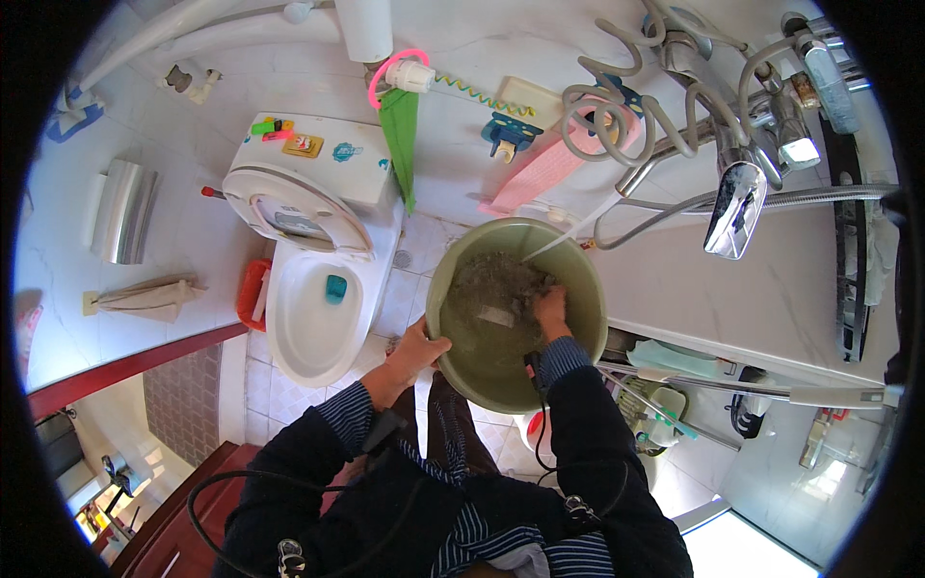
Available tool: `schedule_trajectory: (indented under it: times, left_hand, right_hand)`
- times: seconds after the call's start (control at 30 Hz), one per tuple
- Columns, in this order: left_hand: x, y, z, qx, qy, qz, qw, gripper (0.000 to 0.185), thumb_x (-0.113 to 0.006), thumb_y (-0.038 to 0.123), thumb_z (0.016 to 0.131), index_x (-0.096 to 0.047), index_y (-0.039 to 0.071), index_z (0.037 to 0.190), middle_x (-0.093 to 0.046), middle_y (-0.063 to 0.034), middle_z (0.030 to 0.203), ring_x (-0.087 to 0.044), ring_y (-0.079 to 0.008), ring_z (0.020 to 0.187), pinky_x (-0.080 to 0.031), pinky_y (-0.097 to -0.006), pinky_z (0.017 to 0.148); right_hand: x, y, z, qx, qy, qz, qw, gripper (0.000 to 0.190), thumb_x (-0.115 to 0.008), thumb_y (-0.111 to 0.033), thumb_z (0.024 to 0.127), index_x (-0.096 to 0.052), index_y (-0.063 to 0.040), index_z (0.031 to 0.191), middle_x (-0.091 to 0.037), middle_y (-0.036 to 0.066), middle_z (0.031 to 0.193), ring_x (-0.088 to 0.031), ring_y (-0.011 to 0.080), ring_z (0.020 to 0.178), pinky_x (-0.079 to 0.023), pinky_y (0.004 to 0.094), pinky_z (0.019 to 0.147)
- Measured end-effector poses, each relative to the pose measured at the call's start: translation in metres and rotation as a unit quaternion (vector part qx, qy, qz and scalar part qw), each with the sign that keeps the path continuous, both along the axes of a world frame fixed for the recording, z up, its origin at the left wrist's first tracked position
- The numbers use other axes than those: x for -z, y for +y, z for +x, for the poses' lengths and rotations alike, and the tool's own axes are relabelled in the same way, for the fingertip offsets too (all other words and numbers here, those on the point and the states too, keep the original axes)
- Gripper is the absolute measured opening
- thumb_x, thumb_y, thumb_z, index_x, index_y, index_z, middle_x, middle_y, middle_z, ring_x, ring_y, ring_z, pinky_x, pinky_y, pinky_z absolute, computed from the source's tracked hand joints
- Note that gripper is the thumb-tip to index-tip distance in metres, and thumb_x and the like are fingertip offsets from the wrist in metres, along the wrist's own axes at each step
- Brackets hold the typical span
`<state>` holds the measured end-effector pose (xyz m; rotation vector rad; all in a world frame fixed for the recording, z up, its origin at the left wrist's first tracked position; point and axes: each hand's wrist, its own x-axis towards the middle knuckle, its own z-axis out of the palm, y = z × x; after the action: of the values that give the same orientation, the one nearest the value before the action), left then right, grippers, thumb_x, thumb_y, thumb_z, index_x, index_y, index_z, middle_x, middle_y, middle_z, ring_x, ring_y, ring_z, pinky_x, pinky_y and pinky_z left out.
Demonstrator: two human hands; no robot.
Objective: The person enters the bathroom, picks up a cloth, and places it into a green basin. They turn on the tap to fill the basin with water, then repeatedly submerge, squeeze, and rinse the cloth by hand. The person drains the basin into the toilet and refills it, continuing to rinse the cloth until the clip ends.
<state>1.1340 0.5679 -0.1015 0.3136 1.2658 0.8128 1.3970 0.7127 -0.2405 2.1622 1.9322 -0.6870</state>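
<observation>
A large olive-green plastic basin (517,390) holds murky water before me. My left hand (419,350) grips the basin's left rim, thumb over the edge. Inside, my right hand (551,307) reaches down at the water, touching a dark grey soaked mass (531,283), perhaps cloth; its fingertips are partly hidden, so its grip is unclear. A pale rectangular piece (496,316) shows in the water left of that hand. From a handheld sprayer (636,179) on the right wall, a stream of water (578,227) runs into the basin.
A white toilet (316,318) with a raised lid stands left of the basin, beside a red bin (253,292). Chrome taps (737,209) and coiled hoses project at upper right. A pink board (556,162) leans by the wall. Metal bars (759,389) and a rack of bottles lie right.
</observation>
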Motion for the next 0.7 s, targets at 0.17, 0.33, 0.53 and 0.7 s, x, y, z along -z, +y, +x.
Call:
schedule_trajectory:
  times: [0.17, 0.33, 0.53, 0.7]
  left_hand:
    - [-0.002, 0.001, 0.0, 0.024, -0.002, 0.027, 0.999, 0.056, -0.06, 0.009, 0.08, -0.04, 0.0, 0.132, -0.06, -0.0116, 0.104, -0.062, -0.0172, 0.08, -0.053, -0.0272, 0.054]
    - [-0.003, 0.002, -0.003, 0.05, 0.021, 0.031, 0.998, 0.056, -0.061, 0.01, 0.081, -0.04, 0.0, 0.132, -0.06, -0.0112, 0.103, -0.062, -0.0167, 0.079, -0.053, -0.0271, 0.055]
    - [0.004, 0.002, -0.006, 0.058, 0.025, 0.034, 0.997, 0.058, -0.062, 0.009, 0.079, -0.04, 0.001, 0.132, -0.06, -0.0112, 0.104, -0.062, -0.0168, 0.078, -0.053, -0.0273, 0.056]
    - [0.009, 0.006, -0.006, 0.053, 0.04, 0.02, 0.998, 0.06, -0.063, 0.009, 0.079, -0.04, 0.001, 0.133, -0.06, -0.0113, 0.104, -0.062, -0.0167, 0.076, -0.052, -0.0263, 0.054]
  right_hand:
    - [-0.018, -0.019, -0.029, -0.18, 0.069, -0.011, 0.981, 0.044, -0.061, -0.02, 0.082, -0.043, -0.005, 0.119, -0.053, 0.022, 0.115, -0.059, 0.0382, 0.096, -0.049, 0.0458, 0.079]
    - [-0.03, -0.006, -0.041, -0.136, 0.044, 0.027, 0.989, 0.036, -0.062, -0.017, 0.079, -0.047, -0.007, 0.109, -0.057, 0.02, 0.107, -0.059, 0.0395, 0.091, -0.049, 0.0479, 0.073]
    - [0.0, -0.013, -0.046, -0.088, 0.117, 0.077, 0.986, 0.029, -0.064, -0.013, 0.077, -0.048, -0.005, 0.1, -0.057, 0.023, 0.102, -0.058, 0.0412, 0.084, -0.049, 0.0478, 0.07]
    - [-0.027, 0.011, -0.033, -0.066, 0.202, -0.059, 0.975, 0.022, -0.056, -0.014, 0.085, -0.052, -0.006, 0.105, -0.062, 0.016, 0.097, -0.061, 0.029, 0.089, -0.049, 0.0361, 0.072]
